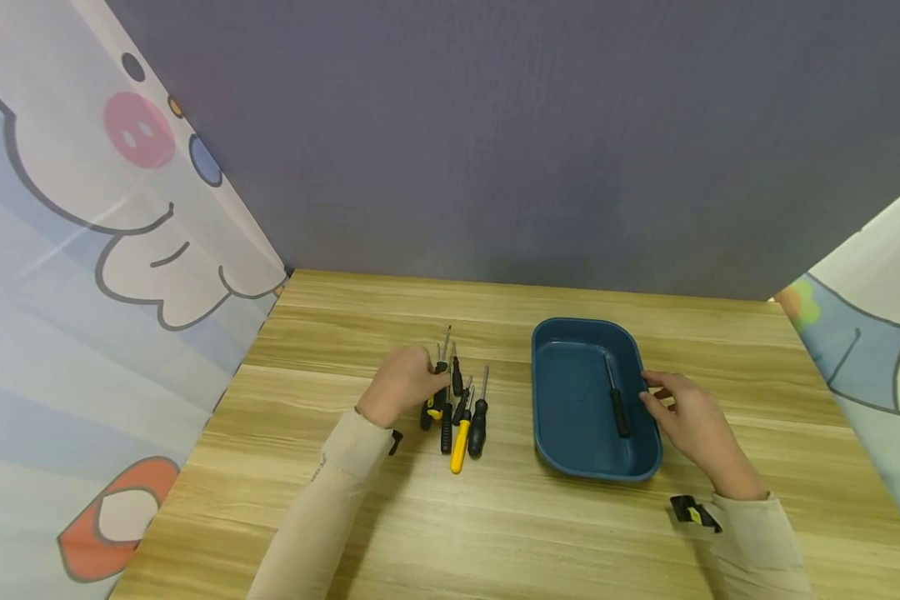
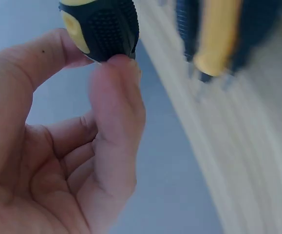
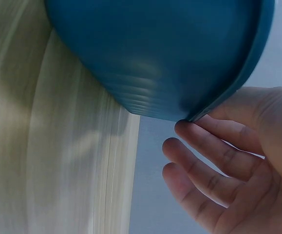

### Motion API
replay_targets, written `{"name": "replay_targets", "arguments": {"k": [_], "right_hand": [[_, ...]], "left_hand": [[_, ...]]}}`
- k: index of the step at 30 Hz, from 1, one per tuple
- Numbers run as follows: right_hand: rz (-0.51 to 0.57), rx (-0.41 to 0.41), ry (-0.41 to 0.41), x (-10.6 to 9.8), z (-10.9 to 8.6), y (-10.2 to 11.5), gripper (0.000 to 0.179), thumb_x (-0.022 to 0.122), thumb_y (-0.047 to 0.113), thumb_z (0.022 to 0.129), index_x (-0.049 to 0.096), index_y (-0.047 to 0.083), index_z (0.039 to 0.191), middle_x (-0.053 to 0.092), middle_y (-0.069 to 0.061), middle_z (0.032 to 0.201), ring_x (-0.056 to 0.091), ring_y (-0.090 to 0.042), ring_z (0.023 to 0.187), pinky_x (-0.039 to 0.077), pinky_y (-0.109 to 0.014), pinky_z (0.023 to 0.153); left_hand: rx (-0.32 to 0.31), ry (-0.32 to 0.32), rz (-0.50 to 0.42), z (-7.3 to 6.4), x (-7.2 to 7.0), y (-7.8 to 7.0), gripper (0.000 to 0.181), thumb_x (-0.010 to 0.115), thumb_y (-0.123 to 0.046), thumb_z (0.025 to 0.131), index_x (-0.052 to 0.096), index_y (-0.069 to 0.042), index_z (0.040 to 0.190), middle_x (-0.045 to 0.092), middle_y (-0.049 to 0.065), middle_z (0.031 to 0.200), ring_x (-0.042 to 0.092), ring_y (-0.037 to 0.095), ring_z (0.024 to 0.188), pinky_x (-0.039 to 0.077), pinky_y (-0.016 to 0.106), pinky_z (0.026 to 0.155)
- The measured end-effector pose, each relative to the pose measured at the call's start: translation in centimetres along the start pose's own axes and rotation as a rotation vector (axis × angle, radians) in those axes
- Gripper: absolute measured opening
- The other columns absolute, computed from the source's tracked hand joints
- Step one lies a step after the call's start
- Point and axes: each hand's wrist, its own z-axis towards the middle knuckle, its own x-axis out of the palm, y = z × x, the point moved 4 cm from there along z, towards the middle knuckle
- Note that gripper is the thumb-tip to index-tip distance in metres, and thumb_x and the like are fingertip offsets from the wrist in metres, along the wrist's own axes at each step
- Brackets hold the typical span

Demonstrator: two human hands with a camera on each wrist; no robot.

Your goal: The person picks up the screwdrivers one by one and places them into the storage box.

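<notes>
My left hand (image 1: pixel 407 385) is over a small cluster of screwdrivers at the middle of the table. Its thumb and index finger pinch a black-and-yellow screwdriver handle (image 2: pixel 104 29), while the other fingers curl loosely below. Beside it lie a yellow-handled screwdriver (image 1: pixel 460 447), a black-handled screwdriver (image 1: pixel 477 429) and several more. On the right, a blue rectangular bin (image 1: pixel 570 473) holds one black-handled screwdriver (image 1: pixel 619 412). My right hand (image 1: pixel 690 421) pinches the bin's right rim between thumb and index finger, its remaining fingers spread apart below in the right wrist view.
The wooden table (image 1: pixel 540 533) ends at a grey panel (image 1: pixel 495 150) along the back. Cartoon-printed curtains (image 1: pixel 67 333) hang at both sides. The bin stands right of the screwdriver cluster, with a strip of tabletop between.
</notes>
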Motion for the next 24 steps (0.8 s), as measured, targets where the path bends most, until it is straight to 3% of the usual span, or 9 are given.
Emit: {"name": "replay_targets", "arguments": {"k": [9,16,24], "right_hand": [[0.01,0.004,0.01,0.1,-0.1,0.1,0.032,0.068,0.0,0.093,0.061,-0.012,0.122,0.062,-0.031,0.112,0.066,-0.039,0.086,0.056,-0.049,0.066],[0.008,0.016,0.014,0.0,-0.2,0.0,0.033,0.067,0.001,0.094,0.06,-0.012,0.123,0.062,-0.031,0.113,0.065,-0.04,0.087,0.056,-0.051,0.067],[0.003,0.011,0.01,0.0,-0.2,-0.1,0.033,0.067,0.0,0.093,0.06,-0.013,0.123,0.062,-0.032,0.113,0.066,-0.04,0.087,0.056,-0.05,0.066]], "left_hand": [[0.108,0.006,-0.028,0.8,-0.1,-4.0,0.055,0.074,-0.025,0.091,0.041,-0.017,0.047,0.03,-0.009,0.04,0.024,0.004,0.032,0.025,0.02,0.033],[0.127,0.042,-0.025,1.9,0.5,-7.0,0.054,0.073,-0.026,0.092,0.044,-0.017,0.047,0.031,-0.009,0.039,0.026,0.005,0.031,0.028,0.022,0.034],[0.221,0.08,-0.029,3.5,1.7,-11.8,0.054,0.07,-0.024,0.091,0.036,-0.017,0.05,0.024,-0.008,0.044,0.02,0.006,0.037,0.021,0.021,0.039]]}}
